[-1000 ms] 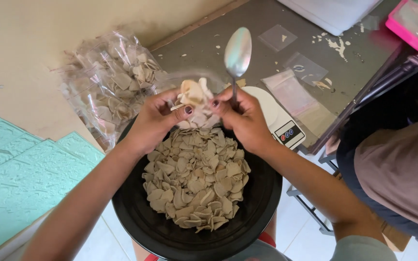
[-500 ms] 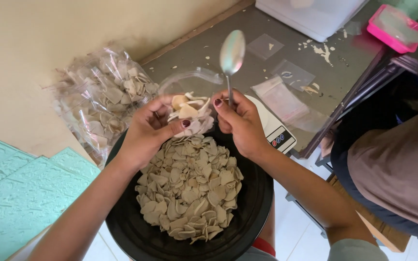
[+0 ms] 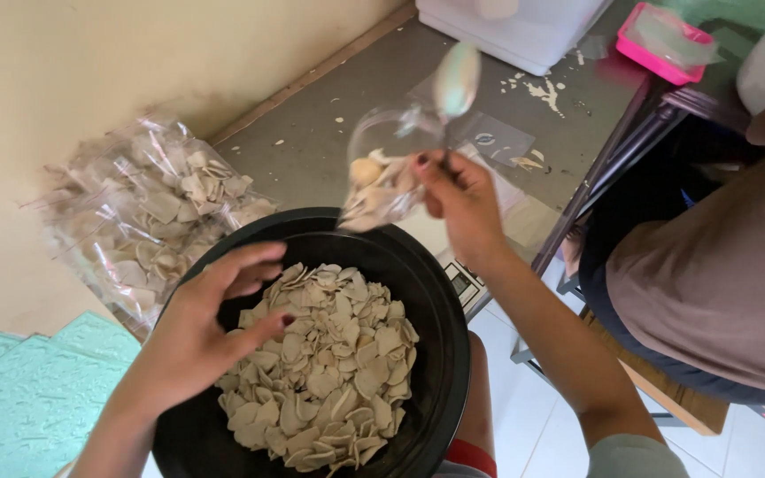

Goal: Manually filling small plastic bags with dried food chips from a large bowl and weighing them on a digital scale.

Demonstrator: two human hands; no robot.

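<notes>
A black bowl (image 3: 436, 354) sits nearest the camera, heaped with pale, flat chips (image 3: 329, 363). The left hand (image 3: 210, 332) hovers over the bowl's left rim, its fingers (image 3: 250, 265) loosely spread and curved above the chips, holding nothing; the thumb tip just meets the heap.

Just beyond the bowl's far rim, the right hand (image 3: 458, 204) holds up a small clear plastic bag (image 3: 382, 177), partly filled with the same chips. Its fingers are pressed together, pinching the bag's edge along with the handle of a metal spoon (image 3: 455, 80), whose scoop stands above the bag's open mouth.

Left of the bowl, against the cream wall, lies a heap of filled clear packets (image 3: 152, 221) of chips. Beyond the bowl, the grey table (image 3: 312, 142) carries flat empty clear bags (image 3: 493, 137) and crumbs. Farther back stand a white box (image 3: 524, 26) and a pink tray (image 3: 657, 44). Right of the bowl sits another person in a brown shirt (image 3: 719, 265).
</notes>
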